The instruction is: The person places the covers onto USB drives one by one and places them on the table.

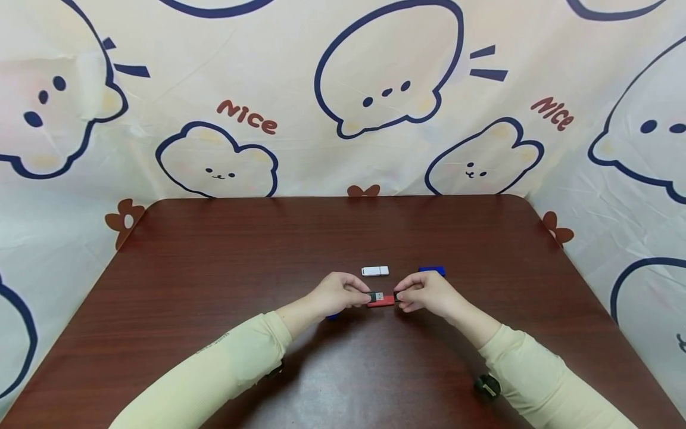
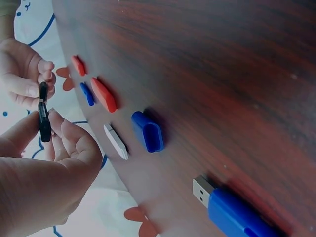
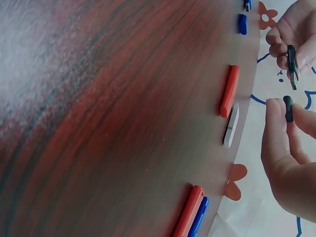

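Black USB stick (image 1: pixel 371 296), one, uncapped, metal plug bare and facing right; raised above the desk (image 1: pixel 343 363), at centre. Pinched by its black body between thumb and fingers of the left hand (image 1: pixel 340 293).

Black cap (image 3: pixel 289 108), one, small; just right of the plug, a gap between them. Pinched between thumb and fingertips of the right hand (image 1: pixel 431 295).

Handling, as judged: both pieces light, stiff, probably smooth plastic and a little slippery. Best hold on the stick: flat sides of the body, clear of the plug. On the cap: its sides, mouth left free; small enough to slip from the fingertips.

Also on the desk: red stick (image 1: pixel 382 302), centre; white stick (image 1: pixel 375 271), farther; second red stick (image 3: pixel 187 212), right, blue stick (image 1: pixel 432 270) just beyond; blue cap (image 2: pixel 147 132) and uncapped blue USB stick (image 2: pixel 237 212), left.
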`<state>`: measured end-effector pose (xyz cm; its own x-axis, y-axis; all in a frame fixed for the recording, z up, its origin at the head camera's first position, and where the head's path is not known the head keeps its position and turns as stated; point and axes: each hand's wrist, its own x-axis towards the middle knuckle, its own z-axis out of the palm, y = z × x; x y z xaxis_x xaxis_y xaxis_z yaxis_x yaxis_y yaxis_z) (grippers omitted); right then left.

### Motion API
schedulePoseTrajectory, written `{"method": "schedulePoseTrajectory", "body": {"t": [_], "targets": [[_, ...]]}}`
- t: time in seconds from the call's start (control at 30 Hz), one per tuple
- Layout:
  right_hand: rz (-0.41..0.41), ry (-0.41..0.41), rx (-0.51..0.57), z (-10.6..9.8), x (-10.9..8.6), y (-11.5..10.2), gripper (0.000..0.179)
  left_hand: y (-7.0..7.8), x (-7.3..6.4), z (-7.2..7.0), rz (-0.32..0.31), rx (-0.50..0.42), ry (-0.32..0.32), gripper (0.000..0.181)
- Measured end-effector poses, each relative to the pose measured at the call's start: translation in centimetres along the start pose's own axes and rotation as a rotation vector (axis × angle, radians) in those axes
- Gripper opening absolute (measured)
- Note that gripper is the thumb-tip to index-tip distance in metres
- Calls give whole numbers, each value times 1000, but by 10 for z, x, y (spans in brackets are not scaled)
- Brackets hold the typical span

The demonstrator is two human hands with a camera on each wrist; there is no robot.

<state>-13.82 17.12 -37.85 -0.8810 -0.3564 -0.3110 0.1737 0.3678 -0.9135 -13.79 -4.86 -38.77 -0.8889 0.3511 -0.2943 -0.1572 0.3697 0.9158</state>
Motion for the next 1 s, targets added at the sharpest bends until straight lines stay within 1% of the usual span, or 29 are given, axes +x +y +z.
{"method": "schedulePoseTrajectory", "body": {"t": [0.47,0.7,1.0], "targets": [[-24,-29,25,5,0,-2,26,2,-1,2,6,-25,-21,19],[-20,-31,30,5,1,-3,25,2,1,4,13,-25,-28,19],[-9,-33,28,6,1,-5,25,5,0,6,6,-22,-25,18]]}}
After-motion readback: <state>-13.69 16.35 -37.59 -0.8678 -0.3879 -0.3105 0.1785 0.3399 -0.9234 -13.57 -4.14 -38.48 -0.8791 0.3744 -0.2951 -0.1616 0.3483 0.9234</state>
